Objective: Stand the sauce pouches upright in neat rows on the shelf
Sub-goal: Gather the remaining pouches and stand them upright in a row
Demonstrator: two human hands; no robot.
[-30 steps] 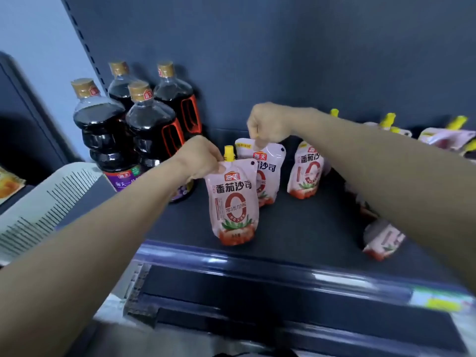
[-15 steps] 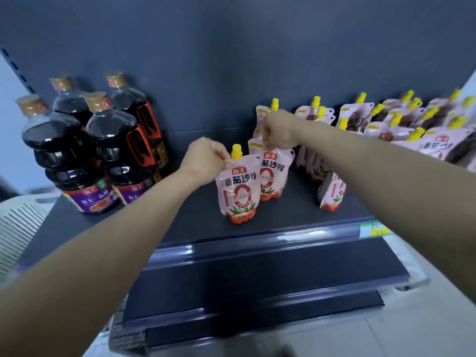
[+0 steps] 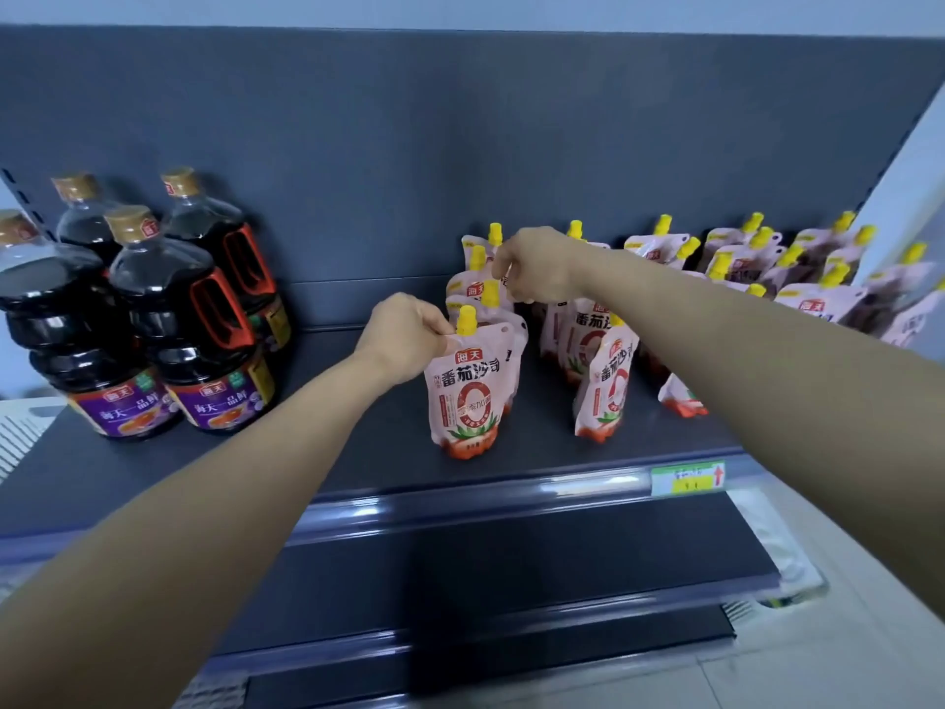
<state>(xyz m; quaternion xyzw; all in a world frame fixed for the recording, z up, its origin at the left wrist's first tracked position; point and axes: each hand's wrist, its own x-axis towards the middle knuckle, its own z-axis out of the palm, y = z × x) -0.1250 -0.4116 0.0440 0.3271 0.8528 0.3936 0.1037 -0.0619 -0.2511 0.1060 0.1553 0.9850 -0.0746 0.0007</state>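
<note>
Pink tomato sauce pouches with yellow caps stand on a dark shelf (image 3: 358,463). The front pouch (image 3: 473,391) stands upright near the shelf's front edge, and my left hand (image 3: 404,337) pinches its top left corner beside the cap. Behind it stands a column of pouches (image 3: 473,286); my right hand (image 3: 537,266) pinches the top of one of them. Another pouch (image 3: 606,381) stands to the right, turned at an angle. Several more pouches (image 3: 797,263) crowd the right back of the shelf, some leaning.
Several dark soy sauce bottles (image 3: 179,319) with gold caps stand at the shelf's left. A green and yellow price tag (image 3: 688,478) sits on the front rail. A lower shelf (image 3: 511,570) juts out below. A white wall borders the right side.
The view has swung right and up, revealing more pouches at the right. Both hands keep their pinch on the same pouches, which stand about where they were.
</note>
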